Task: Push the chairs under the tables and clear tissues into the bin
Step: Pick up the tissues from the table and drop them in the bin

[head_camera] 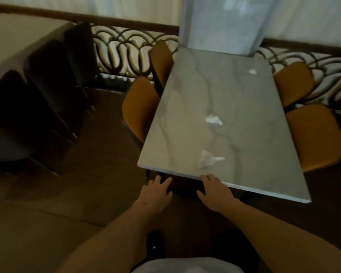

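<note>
A grey marble-look table (185, 115) stands in front of me. Three crumpled white tissues lie on it: one near the front edge (209, 159), one in the middle (213, 119), one small at the far right (252, 71). Orange chairs flank it: two on the left (140, 107) (161, 62), two on the right (315, 134) (293, 81). My left hand (156, 191) and my right hand (213, 191) reach out with fingers spread toward a dark chair back (185, 189) tucked below the table's front edge. Whether they touch it is unclear. No bin is in view.
A row of dark chairs (47, 85) lines another table (18, 40) at the left. An ornate metal railing (122, 50) runs along the back, with a pale pillar (224, 22) behind the table. Brown floor (87, 184) lies between the two tables.
</note>
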